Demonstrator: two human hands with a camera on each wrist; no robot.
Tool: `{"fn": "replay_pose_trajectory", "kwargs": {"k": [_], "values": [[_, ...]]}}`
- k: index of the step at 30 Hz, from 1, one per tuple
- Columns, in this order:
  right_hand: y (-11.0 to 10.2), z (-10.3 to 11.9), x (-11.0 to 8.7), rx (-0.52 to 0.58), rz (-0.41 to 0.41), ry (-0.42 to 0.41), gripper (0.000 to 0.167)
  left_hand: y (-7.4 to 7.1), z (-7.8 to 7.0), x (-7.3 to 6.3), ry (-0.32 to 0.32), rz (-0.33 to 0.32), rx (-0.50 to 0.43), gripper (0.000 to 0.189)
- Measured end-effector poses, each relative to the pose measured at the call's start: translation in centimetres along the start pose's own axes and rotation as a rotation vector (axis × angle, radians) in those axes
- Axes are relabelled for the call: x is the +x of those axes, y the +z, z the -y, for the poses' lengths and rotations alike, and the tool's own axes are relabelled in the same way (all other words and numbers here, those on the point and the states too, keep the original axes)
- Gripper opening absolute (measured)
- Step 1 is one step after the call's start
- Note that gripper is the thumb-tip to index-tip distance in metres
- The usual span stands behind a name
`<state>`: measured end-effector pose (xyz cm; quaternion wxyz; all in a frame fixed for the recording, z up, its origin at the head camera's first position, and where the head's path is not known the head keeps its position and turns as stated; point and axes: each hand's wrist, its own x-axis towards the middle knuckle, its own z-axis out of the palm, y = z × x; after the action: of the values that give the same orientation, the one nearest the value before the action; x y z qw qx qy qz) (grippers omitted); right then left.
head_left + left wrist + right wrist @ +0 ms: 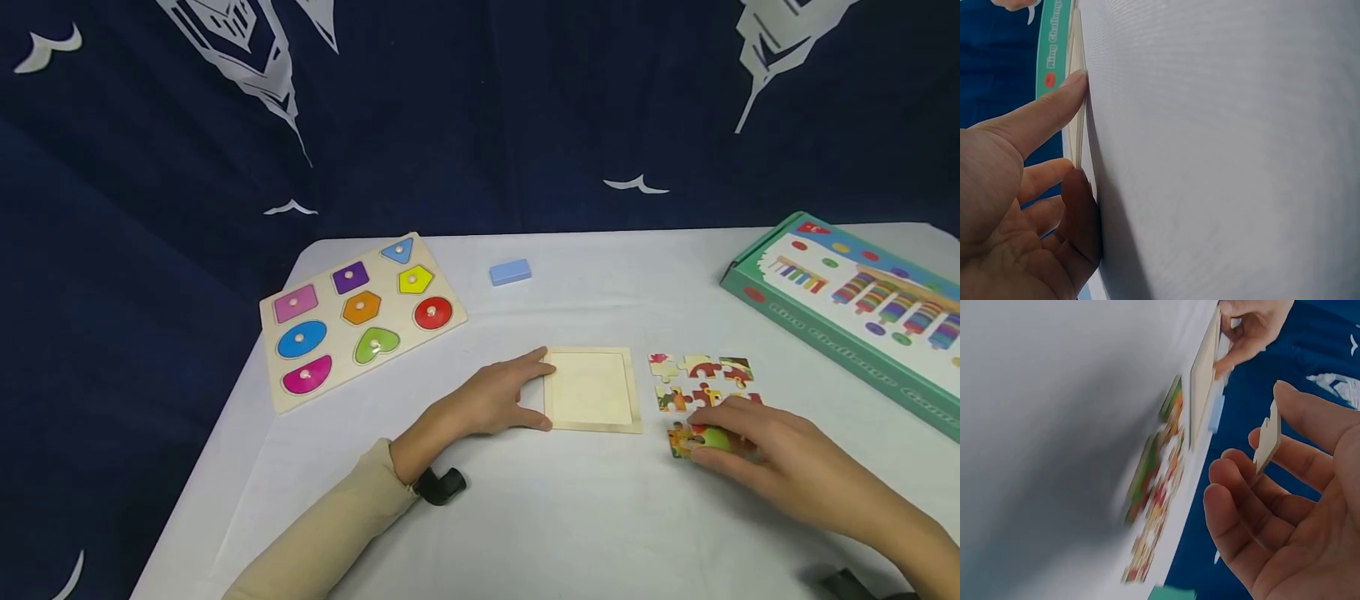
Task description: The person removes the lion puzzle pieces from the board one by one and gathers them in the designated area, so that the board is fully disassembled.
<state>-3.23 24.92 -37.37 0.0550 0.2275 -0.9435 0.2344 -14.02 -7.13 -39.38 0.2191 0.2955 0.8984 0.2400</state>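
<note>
A square pale wooden puzzle tray (592,390) with a raised rim lies on the table. My left hand (498,396) holds its left edge, thumb at the near corner and fingers at the far one; the left wrist view shows the thumb (1063,103) against the rim. My right hand (772,450) pinches a jigsaw piece (1267,440) between thumb and fingers, its plain wooden back facing the right wrist camera. Below that hand, several picture pieces (705,367) lie in rows right of the tray, partly hidden by the fingers.
At the left lies a shape board (345,383) with coloured knobbed shapes. A blue block (510,272) is behind the tray. A green-sided game box (840,333) stands at the right. The white-covered table (525,517) ends at a dark blue curtain (450,125).
</note>
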Motion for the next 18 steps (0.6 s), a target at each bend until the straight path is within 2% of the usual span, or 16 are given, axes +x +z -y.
{"fn": "replay_pose_trajectory", "kwargs": {"k": [6,14,18], "values": [[-0.3,-2.0,-1.8,-0.065,-0.014,0.068,0.036,0.0,0.0,0.0,-0.005,0.004,0.001,0.074],[-0.2,-4.5,-3.4,-0.148,0.12,0.211,0.03,0.0,-0.2,0.0,-0.007,0.005,0.009,0.074],[0.0,-5.0,-3.7,-0.173,0.125,0.225,0.037,0.0,-0.1,0.0,-0.008,0.002,0.008,0.074]]}}
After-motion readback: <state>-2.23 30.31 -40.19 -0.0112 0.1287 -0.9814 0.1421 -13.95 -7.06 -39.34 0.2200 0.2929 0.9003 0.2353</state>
